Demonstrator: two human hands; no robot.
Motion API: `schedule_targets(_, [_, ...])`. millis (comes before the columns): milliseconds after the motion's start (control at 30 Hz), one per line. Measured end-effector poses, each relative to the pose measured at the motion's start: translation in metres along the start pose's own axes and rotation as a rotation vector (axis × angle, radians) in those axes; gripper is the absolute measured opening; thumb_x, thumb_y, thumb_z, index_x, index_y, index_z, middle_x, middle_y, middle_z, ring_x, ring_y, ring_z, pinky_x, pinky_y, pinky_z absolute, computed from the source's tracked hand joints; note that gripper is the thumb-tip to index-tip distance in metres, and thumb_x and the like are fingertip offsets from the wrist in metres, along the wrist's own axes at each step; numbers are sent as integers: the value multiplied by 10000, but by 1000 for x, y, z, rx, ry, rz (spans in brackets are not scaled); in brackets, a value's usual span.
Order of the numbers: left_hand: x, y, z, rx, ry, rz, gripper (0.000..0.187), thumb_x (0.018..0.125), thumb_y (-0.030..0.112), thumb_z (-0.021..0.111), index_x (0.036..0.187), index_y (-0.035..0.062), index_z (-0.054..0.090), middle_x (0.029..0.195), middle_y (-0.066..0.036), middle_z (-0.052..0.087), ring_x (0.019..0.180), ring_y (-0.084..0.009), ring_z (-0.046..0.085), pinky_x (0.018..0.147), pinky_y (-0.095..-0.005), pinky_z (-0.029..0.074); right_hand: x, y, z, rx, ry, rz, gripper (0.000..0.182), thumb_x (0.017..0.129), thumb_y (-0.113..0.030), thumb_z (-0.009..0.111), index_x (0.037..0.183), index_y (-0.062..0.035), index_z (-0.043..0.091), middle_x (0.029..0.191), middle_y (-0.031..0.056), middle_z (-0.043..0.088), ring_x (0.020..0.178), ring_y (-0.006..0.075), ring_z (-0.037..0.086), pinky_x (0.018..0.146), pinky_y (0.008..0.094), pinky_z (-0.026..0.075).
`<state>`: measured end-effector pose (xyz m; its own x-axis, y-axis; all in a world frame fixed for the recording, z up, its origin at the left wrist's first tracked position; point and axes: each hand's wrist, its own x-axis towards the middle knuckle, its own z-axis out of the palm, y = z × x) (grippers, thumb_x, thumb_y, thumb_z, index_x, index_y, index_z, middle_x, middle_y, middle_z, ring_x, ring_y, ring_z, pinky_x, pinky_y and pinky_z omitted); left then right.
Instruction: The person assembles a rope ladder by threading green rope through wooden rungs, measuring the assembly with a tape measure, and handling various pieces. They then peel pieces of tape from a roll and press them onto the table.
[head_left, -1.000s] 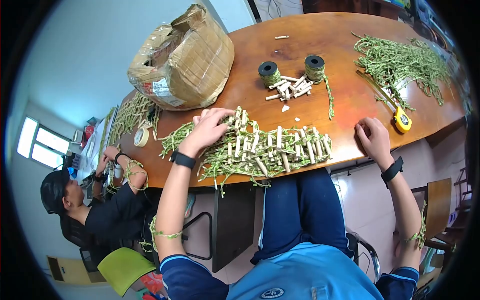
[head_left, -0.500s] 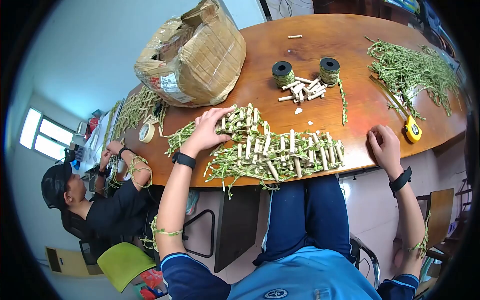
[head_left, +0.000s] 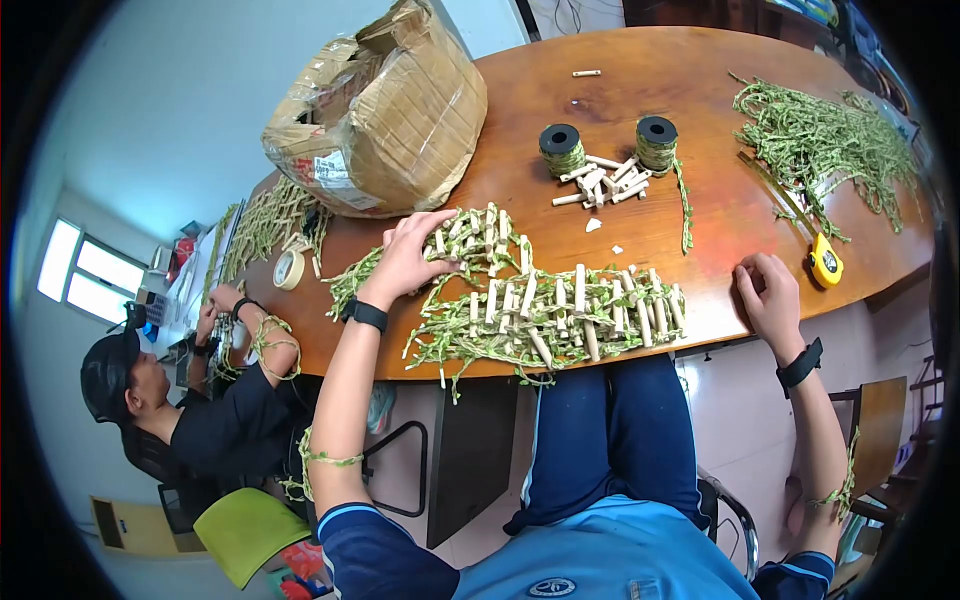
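Observation:
My left hand (head_left: 408, 262) is closed around one end of a bundle of leafy twine ladder (head_left: 482, 236), green twine with short wooden rungs, thumb on the near side. Part of that bundle is hidden under the palm and shows again to its left. Right beside it, along the front edge of the table, lies a bigger heap of the same twine ladder (head_left: 570, 312), rungs pointing several ways. My right hand (head_left: 770, 298) rests at the table edge to the right of this heap, fingers loosely curled in with nothing visible in them.
Two twine spools (head_left: 657, 145) stand behind a pile of wooden sticks (head_left: 605, 184). A yellow tape measure (head_left: 825, 262) and loose leafy twine (head_left: 825, 140) lie at right. A large cardboard box (head_left: 400, 120) stands back left, near a tape roll (head_left: 289, 269). A co-worker (head_left: 215, 400) sits at left.
My left hand has shifted slightly left, still on the bundle, whose rungs now sit a little differently. The right hand stays where it was. The whole view has moved slightly.

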<state>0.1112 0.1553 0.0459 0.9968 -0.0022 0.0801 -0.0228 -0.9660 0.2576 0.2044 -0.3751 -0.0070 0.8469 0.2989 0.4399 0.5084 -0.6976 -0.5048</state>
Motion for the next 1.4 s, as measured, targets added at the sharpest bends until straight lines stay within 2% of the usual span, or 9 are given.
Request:
schedule_targets(167, [5,1,-7,31,-10,-62,781,791,435,835,1481,239,526,1419,-76,573,1347,-277,480,1110,-445,285,0,-1,-1,15,11,-4,136,914,-176,686,886,-43,678,730,114,603,687,278,606,638,383,484])
schedule_targets(300, [28,-8,-6,-129,32,-159,601,862,554,740,1342,206,646,1207,-68,702,1209,-246,585,1043,-428,301,1,-2,-2,11,14,-8,136,912,-174,686,873,-44,677,724,114,607,688,280,612,643,387,490])
schedule_targets(400, [37,13,-7,71,84,-244,449,866,495,740,1175,171,714,960,-31,740,1029,-243,651,947,-423,334,0,-1,-1,5,-1,-6,137,919,-164,680,896,-29,671,747,122,609,688,276,604,645,376,484])
schedule_targets(633, [40,2,-5,-34,443,-332,189,922,226,623,1049,123,718,900,-86,737,911,-279,696,863,-415,453,-1,4,1,8,35,-16,128,914,-177,682,883,-53,675,739,118,614,703,288,625,652,396,496])
schedule_targets(833, [9,-35,-48,-123,750,-216,202,1029,81,473,1083,23,658,999,-159,698,880,-289,696,832,-412,533,-2,5,1,-20,38,-29,133,910,-183,684,888,-53,677,739,120,619,702,295,625,648,402,498])
schedule_targets(967, [-23,-51,-103,-261,809,-227,239,1095,136,428,1153,22,629,1019,-103,692,837,-167,720,746,-318,531,-3,6,1,0,47,-45,142,910,-181,685,896,-40,674,744,130,615,702,303,621,650,404,496])
schedule_targets(1100, [-65,-68,-185,-197,880,-223,242,1099,173,467,1185,-1,611,995,-71,654,773,-142,711,670,-274,514,-3,8,1,11,66,-63,146,913,-170,688,907,-25,670,743,136,596,689,303,607,645,399,484])
schedule_targets(1233, [-93,-26,-224,-61,969,-186,242,1092,187,494,1182,0,619,915,-53,644,757,-133,704,658,-271,512,-3,9,5,1,51,-44,143,922,-165,684,922,-23,668,757,137,604,689,294,607,645,393,486])
schedule_targets(1400, [-81,42,-186,196,926,-82,219,1067,196,565,1153,21,665,870,-44,657,746,-112,660,645,-265,496,-3,10,5,-19,30,-21,147,927,-190,677,919,-44,674,739,126,599,699,302,611,659,408,497])
